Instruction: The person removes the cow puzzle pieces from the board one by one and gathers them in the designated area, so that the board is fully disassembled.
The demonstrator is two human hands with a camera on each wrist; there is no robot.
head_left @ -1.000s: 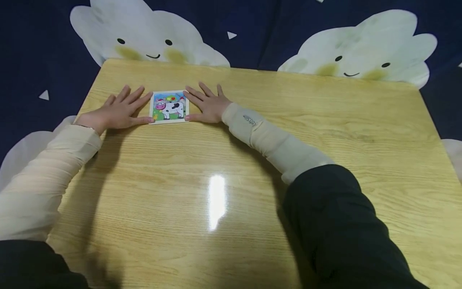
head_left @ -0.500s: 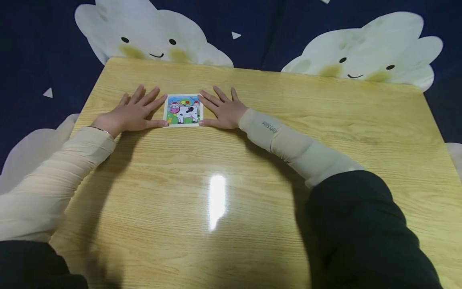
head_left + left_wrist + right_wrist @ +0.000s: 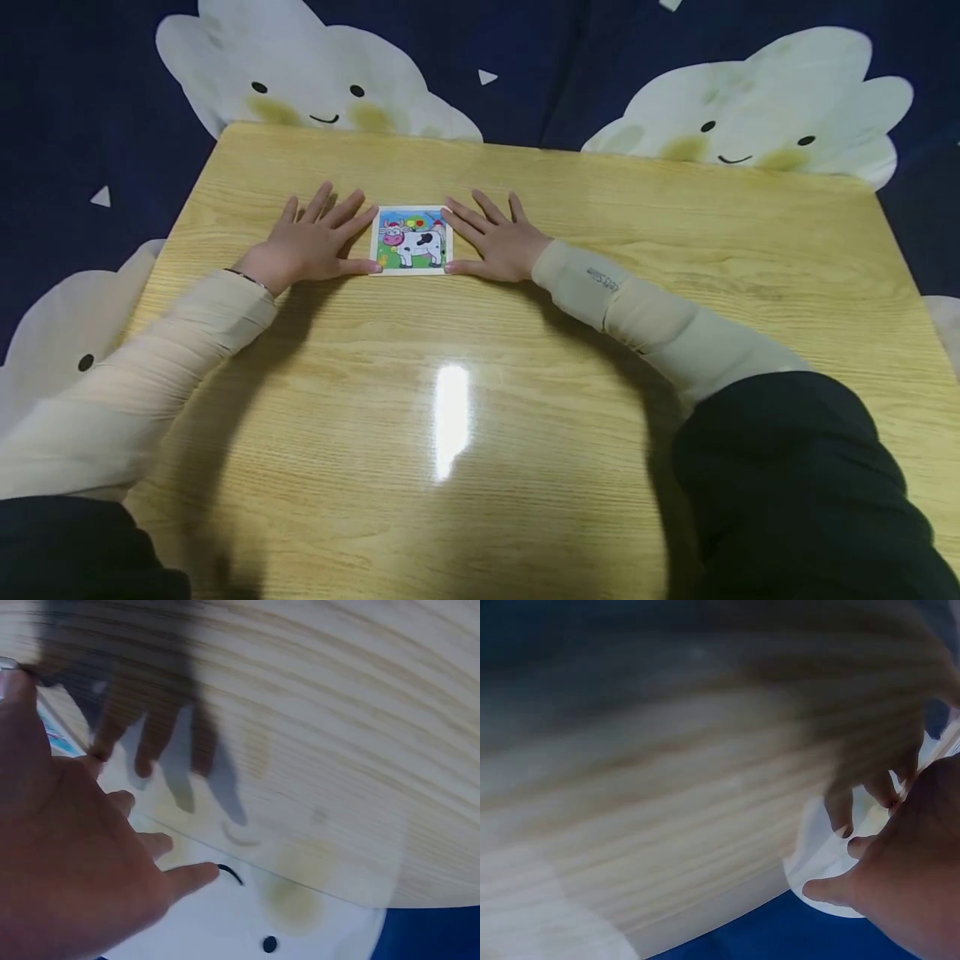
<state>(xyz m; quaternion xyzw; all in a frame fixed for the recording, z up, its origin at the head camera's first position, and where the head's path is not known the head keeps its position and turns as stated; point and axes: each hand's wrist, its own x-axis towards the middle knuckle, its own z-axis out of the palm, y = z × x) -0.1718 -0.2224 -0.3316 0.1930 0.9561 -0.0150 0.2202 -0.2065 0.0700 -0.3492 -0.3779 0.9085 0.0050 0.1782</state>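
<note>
A small square picture puzzle of a cartoon cow [image 3: 412, 242], white-bordered, lies flat on the wooden table [image 3: 360, 417] toward its far side. Along its left edge my left hand [image 3: 311, 246] touches it with thumb and index fingertips, the other fingers spread. On the opposite edge my right hand [image 3: 501, 243] does the same, fingers straight and fanned out. In the left wrist view only a sliver of the puzzle [image 3: 58, 736] shows beside the left hand [image 3: 82, 862]. The right wrist view shows the right hand [image 3: 915, 862] at its edge, mostly in shadow.
Behind the table hangs a dark blue cloth [image 3: 540, 50] printed with smiling clouds. The glossy tabletop has a bright light reflection [image 3: 452, 417] near its middle. Both forearms wear beige wraps and dark sleeves.
Both hands have moved together to the right and slightly nearer, with the cow puzzle sliding along between their fingertips. The fingers keep the same spread pose.
</note>
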